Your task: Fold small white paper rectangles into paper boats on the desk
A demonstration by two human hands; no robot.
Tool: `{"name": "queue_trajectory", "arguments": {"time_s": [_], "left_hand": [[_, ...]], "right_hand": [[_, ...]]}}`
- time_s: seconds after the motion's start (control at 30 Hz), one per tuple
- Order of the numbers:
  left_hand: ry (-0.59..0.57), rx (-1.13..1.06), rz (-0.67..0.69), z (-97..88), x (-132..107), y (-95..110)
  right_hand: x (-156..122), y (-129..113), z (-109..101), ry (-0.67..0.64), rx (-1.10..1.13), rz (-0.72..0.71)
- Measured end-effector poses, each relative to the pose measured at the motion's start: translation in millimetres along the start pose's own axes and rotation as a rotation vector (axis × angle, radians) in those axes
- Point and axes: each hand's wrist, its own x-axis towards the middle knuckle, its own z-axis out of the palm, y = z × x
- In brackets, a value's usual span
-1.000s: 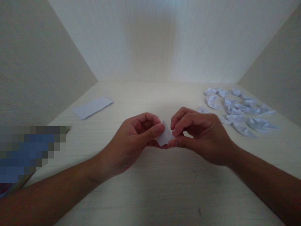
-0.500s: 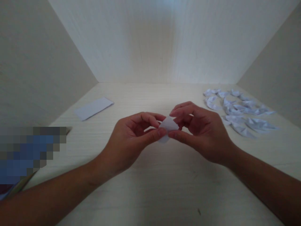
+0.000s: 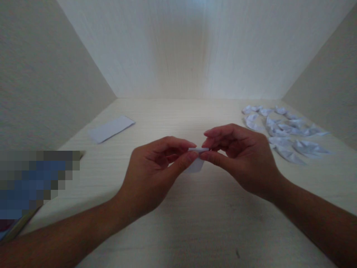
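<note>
Both my hands meet over the middle of the pale wooden desk (image 3: 178, 230). My left hand (image 3: 156, 173) pinches one side of a small folded white paper piece (image 3: 196, 160) between thumb and fingers. My right hand (image 3: 240, 156) pinches the other side, fingers curled. The paper is seen almost edge-on, its top fold level with my fingertips and a flap hanging below. It is held a little above the desk.
Several folded white paper pieces (image 3: 284, 128) lie scattered at the right back of the desk. A flat white paper strip (image 3: 111, 128) lies at the left back. Walls enclose the desk on the left, back and right. A blurred blue patch (image 3: 33, 182) sits at the left edge.
The paper piece has been turned from facing me to nearly edge-on and flattened between the fingertips. Both hands stayed in place, with the right fingers lifting and then closing onto the fold.
</note>
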Motion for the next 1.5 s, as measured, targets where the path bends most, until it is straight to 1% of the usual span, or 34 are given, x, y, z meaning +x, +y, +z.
{"name": "queue_trajectory", "arguments": {"time_s": [0.17, 0.47, 0.73, 0.9, 1.0, 1.1, 1.23, 1.33, 1.4, 1.5], "left_hand": [[0.059, 0.029, -0.02, 0.0, 1.2, 2.6], [0.006, -0.006, -0.051, -0.1, -0.5, 3.8], [0.014, 0.032, -0.026, 0.9, -1.5, 8.6], [-0.019, 0.025, -0.027, 1.0, -4.1, 9.6], [-0.009, 0.022, -0.052, 1.9, -5.8, 9.8], [0.026, 0.011, -0.066, 2.9, -6.5, 8.9], [0.053, -0.023, -0.057, 2.4, -5.5, 6.4], [0.035, -0.044, -0.055, 1.3, -3.8, 3.7], [-0.017, -0.045, -0.037, 0.7, -2.6, 1.3], [-0.125, 0.01, 0.035, 0.0, -2.0, -2.3]], "right_hand": [[0.4, -0.2, 0.3, 0.014, -0.034, 0.044], [-1.8, 0.3, -2.6, 0.021, -0.133, 0.059], [-2.6, -4.6, -2.1, 0.011, -0.14, 0.064], [-4.0, -7.5, -0.7, -0.018, -0.174, 0.053], [-4.3, -7.1, 0.5, -0.029, -0.184, 0.057], [-4.4, -5.2, 2.1, -0.019, -0.211, 0.053], [-5.0, -4.2, 4.0, -0.093, -0.358, 0.035], [-5.2, -5.3, 3.4, -0.13, -0.438, -0.022], [-4.7, -6.8, 1.4, -0.169, -0.479, -0.071], [-3.8, -10.1, -2.3, -0.269, -0.513, -0.133]]}}
